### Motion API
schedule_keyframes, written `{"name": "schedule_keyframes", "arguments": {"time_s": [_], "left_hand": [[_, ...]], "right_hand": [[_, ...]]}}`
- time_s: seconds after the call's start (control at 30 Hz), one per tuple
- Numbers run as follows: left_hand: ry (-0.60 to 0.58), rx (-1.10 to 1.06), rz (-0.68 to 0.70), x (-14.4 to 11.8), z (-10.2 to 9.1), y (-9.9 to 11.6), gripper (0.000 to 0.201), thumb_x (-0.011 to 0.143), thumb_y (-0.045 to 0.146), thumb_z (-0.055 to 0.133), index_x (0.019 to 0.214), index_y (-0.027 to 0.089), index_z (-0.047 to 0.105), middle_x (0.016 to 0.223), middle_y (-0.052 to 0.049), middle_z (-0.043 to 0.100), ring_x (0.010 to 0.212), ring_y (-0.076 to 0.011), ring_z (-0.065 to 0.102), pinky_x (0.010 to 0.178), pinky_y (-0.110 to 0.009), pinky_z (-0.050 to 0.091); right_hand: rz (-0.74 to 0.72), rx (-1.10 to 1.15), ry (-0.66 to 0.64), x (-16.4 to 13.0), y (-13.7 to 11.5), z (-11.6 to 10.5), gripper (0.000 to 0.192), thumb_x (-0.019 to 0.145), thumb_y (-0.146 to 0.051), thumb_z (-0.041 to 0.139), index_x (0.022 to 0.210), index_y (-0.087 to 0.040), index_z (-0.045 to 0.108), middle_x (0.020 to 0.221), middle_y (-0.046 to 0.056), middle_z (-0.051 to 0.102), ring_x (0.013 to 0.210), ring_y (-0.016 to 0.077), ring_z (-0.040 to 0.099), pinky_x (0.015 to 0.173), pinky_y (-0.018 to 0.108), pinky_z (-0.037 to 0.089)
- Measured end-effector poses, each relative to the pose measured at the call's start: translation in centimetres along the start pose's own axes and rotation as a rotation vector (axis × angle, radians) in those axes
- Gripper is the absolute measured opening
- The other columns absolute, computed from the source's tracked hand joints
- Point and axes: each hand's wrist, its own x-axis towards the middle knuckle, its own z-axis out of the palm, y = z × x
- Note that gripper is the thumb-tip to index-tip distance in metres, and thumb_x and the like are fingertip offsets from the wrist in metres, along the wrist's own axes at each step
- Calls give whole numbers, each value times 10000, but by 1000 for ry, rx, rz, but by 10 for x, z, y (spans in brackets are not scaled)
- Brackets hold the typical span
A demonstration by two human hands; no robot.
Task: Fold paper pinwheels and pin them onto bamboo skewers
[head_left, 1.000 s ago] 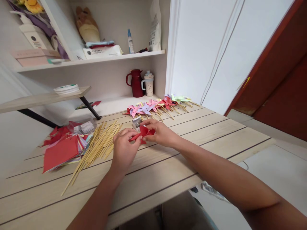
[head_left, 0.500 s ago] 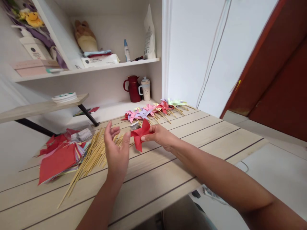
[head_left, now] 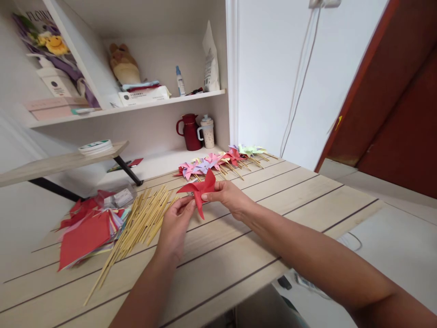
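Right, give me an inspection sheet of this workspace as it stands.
Surface: pale wooden plank table.
Job's things: red folded paper pinwheel, held above the table.
Clutter: bundle of bamboo sticks; stack of red and coloured paper squares; row of finished paper pinwheels on sticks.
Hands: right hand pinches the pinwheel; left hand touches its lower edge.
Cables: white cords on the wall.
Surroundings: white shelf, dark red jug.

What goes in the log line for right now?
right hand: holds red pinwheel | left hand: fingertips at pinwheel | sticks, paper pile: on table
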Motion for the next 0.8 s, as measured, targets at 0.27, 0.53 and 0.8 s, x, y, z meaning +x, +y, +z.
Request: {"name": "schedule_keyframes", "arguments": {"time_s": [0.27, 0.53, 0.8], "left_hand": [[4, -14, 62, -2, 3, 2, 422, 756, 539, 786, 979, 182, 758, 1032, -79, 759, 1011, -222, 677, 940, -359, 505], [29, -32, 17, -3, 3, 3, 340, 677, 398, 858, 914, 168, 781, 924, -69, 773, 870, -189, 693, 841, -318, 531], [59, 9, 5, -4, 2, 3, 335, 658, 431, 865, 851, 168, 790, 858, -70, 781, 787, -186, 696, 762, -306, 530]], "right_hand": [[-32, -51, -8, 0, 6, 4, 218, 616, -298, 869, 794, -189, 806, 842, 41, 803, 872, 232, 730, 962, 442, 522], [-52, -65, -62, 2, 14, 3, 282, 655, -306, 860, 906, -185, 820, 902, 59, 805, 894, 234, 730, 948, 430, 517], [2, -86, -44, 0, 12, 8, 254, 648, -287, 854, 872, -173, 815, 884, 64, 796, 914, 250, 722, 919, 423, 527]]}}
